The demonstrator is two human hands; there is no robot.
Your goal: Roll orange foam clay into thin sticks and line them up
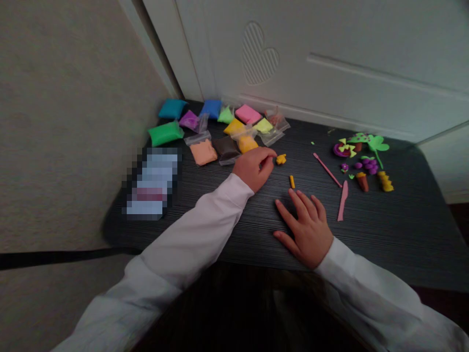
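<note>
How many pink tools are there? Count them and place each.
2: the thin stick, right of the orange roll, and the knife, right of the right hand. The hands might hide others.

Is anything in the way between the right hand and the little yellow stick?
No, nothing visible is in the way. The yellow stick lies right by the fingertips of the right hand, and the pink knife is off to the right.

Left fingers (271, 155) beside a small yellow clay piece (281, 159) on the dark table (256, 230).
</note>
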